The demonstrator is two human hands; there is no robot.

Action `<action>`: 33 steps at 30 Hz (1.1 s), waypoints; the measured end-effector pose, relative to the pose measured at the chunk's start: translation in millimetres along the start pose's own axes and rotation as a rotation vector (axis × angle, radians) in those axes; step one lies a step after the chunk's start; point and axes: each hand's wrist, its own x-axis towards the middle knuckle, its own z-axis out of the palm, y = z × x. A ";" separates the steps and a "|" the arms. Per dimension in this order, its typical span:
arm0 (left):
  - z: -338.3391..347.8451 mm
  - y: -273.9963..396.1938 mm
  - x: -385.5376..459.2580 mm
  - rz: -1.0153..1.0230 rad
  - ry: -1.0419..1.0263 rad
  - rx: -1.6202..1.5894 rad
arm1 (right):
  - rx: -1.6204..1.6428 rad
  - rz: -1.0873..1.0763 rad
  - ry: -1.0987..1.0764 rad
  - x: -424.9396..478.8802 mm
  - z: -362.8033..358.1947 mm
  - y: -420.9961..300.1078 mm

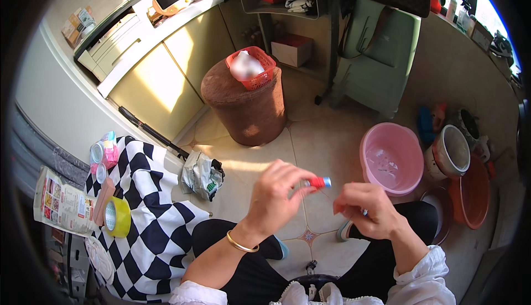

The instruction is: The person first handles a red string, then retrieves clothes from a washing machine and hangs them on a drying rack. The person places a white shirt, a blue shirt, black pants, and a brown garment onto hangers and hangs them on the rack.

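My left hand (276, 197) holds a small red item with a pale blue end (320, 182) between thumb and fingertips; it is too small and blurred to name. A thin strand seems to run from it towards my right hand (367, 209). The fingers of that hand are curled around something small with a bluish tip, mostly hidden. Both hands are raised over the tiled floor, apart from each other. A pink plastic basin (392, 160) with small pale scraps inside stands beyond my right hand.
A brown plush stool (249, 114) bears a red plastic basket (259, 81) with a white item. At left, a checkered cloth (153, 226) lies under a roll of yellow tape (117, 217). A crumpled plastic bag (201, 176) is on the floor. Pots and an orange basin (471, 197) stand at right.
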 end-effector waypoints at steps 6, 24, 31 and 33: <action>-5.0 10.6 -6.1 -0.110 -0.206 -0.750 | -0.030 0.140 0.070 -0.3 -2.7 2.4; -4.3 1.7 -1.5 -0.127 -0.088 -0.139 | 0.165 0.140 -0.052 -2.3 -1.5 -4.4; -15.4 17.0 -2.3 -0.151 -0.250 -0.924 | 0.163 0.289 0.017 -2.7 -0.9 2.7; -10.2 21.9 1.1 -0.418 0.163 -1.049 | 0.215 0.273 -0.083 -1.4 -2.0 -3.2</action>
